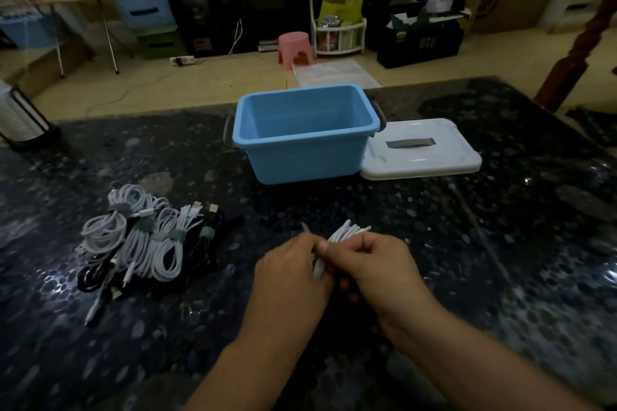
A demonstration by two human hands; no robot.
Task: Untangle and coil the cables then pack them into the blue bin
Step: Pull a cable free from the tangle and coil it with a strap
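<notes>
A folded white cable (pixel 347 231) sticks up and to the right from between my two hands over the dark table. My left hand (pixel 293 272) pinches the bundle from the left, and my right hand (pixel 374 262) grips it from the right; the lower part of the cable is hidden by my fingers. The blue bin (pixel 305 157) stands behind my hands and holds nothing that I can see. At the left lies a pile of coiled cables (pixel 140 237), white and black, several bound with grey-green ties.
The bin's white lid (pixel 420 152) lies flat to the right of the bin. The dark speckled table (pixel 500 243) spreads all round. A white ribbed object in a black stand (pixel 16 117) sits at the far left edge. Beyond the table, floor clutter.
</notes>
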